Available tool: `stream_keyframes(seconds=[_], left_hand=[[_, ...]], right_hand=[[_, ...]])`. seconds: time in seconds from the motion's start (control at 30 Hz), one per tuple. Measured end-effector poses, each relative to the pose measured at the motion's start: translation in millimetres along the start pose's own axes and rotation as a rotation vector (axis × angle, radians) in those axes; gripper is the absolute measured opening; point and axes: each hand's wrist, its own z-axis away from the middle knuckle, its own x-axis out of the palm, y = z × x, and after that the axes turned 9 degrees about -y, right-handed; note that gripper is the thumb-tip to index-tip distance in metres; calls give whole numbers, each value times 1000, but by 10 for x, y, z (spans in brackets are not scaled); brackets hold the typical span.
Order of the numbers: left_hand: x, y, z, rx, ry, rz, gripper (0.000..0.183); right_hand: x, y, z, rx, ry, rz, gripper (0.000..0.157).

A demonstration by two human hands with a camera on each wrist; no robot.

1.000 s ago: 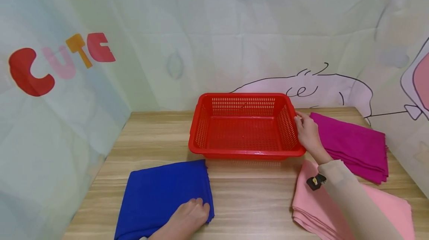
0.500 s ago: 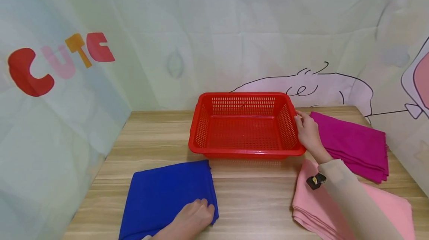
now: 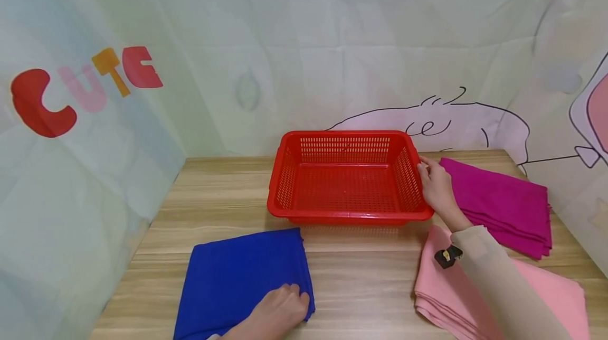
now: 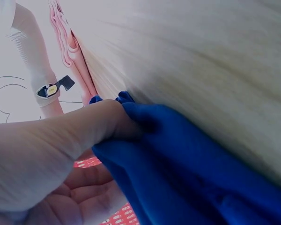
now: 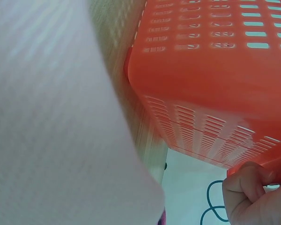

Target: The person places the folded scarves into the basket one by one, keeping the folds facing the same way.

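Note:
A folded blue cloth [image 3: 237,276] lies at the front left of the wooden table. My left hand [image 3: 281,309] pinches its right edge. Seen from the left wrist, the thumb presses into the fold of the blue cloth [image 4: 178,154] and the fingers are under it. At the back centre stands a red plastic basket [image 3: 351,215] with slotted walls and a bare bottom. My right hand [image 3: 437,188] grips the right side of its rim. In the right wrist view, that right hand [image 5: 255,199] has its fingers curled at the rim of the basket [image 5: 192,77].
A folded magenta cloth [image 3: 503,208] lies right of the basket. In front of it is a folded pink cloth [image 3: 446,290], partly under the right forearm [image 3: 503,282]. A printed fabric backdrop [image 3: 304,55] stands close behind the basket and along both sides.
My left hand and the blue cloth have slid a little to the right across the table. The right hand and the basket have stayed in place.

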Motion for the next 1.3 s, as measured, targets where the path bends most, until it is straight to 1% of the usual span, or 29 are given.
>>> stream_keyframes(seconds=[0.07, 0.23, 0.4, 0.67, 0.8, 0.87, 0.93, 1.07, 1.3], left_hand=[[5, 11, -3, 2, 10, -6, 18], [34, 38, -1, 12, 107, -81, 22], [48, 68, -4, 20, 165, -129, 23], [67, 118, -32, 28, 189, -128, 23], [87, 136, -44, 38, 279, -171, 26], [89, 144, -50, 44, 303, -179, 26], [87, 156, -57, 45, 308, -183, 25], [71, 181, -72, 51, 269, -157, 25], [46, 223, -100, 64, 271, -169, 23]], right_hand=[[3, 0, 4, 1, -1, -2, 37], [8, 2, 10, 0, -1, -4, 37], [13, 8, 7, -7, 4, 1, 37], [1, 0, 14, -3, 0, 0, 37], [-11, -7, 24, 4, -9, -3, 38], [-16, -14, 28, 6, -14, -5, 38], [-19, -21, 31, 10, -20, -10, 39], [-22, -24, 31, 19, -27, -18, 40], [-18, -17, 15, 9, -9, -3, 39]])
